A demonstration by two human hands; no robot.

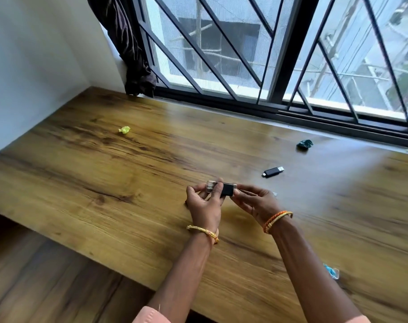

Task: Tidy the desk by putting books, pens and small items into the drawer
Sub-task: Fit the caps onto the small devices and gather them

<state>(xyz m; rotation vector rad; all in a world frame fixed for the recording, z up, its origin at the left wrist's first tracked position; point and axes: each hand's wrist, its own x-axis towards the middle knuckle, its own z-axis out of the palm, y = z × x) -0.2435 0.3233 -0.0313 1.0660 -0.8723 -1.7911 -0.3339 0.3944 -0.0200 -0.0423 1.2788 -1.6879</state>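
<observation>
My left hand point(204, 202) and right hand point(256, 201) hold small black device point(227, 189) above desk point(105, 183), mid-scene. Left fingers pinch clear cap end point(211, 184); right fingers pinch opposite end. Black USB stick point(273, 171) lies just beyond, to right. Yellow-green wrapper point(124, 129) far left; dark green wad point(304, 144) far right.

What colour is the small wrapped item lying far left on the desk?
Yellow-green wrapped item; the head view shows it.
</observation>
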